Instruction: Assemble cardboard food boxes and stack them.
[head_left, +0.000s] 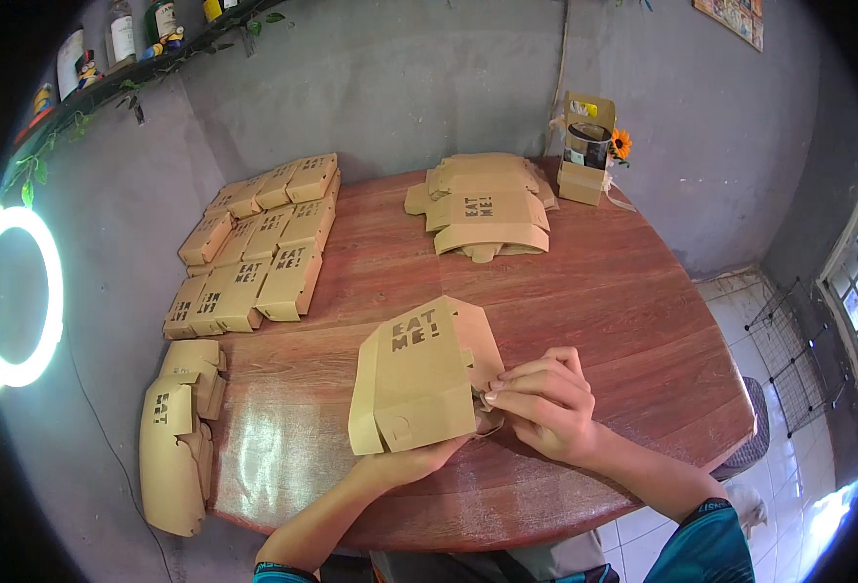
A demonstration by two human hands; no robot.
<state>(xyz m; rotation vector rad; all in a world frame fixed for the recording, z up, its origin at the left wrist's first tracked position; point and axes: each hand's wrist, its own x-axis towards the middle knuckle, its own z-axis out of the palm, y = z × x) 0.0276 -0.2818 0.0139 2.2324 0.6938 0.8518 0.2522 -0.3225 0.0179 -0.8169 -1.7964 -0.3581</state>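
A brown cardboard box [405,374] with dark printing on its top panel is held tilted above the near edge of the table. My left hand [419,462] supports it from below; most of its fingers are hidden behind the cardboard. At the box's right side, my right hand [549,403] pinches a flap or tab between thumb and fingertips. Just what lies in that pinch is partly covered by the fingers. The side panel there stands partly unfolded, with a small cut-out along its edge.
Folded boxes [291,282] stand in rows at the table's [371,253] left. Flat cardboard blanks [507,209] are stacked at the back, more blanks [171,457] at the near left edge. A carton holder [584,155] with an orange flower [620,145] occupies the back right corner.
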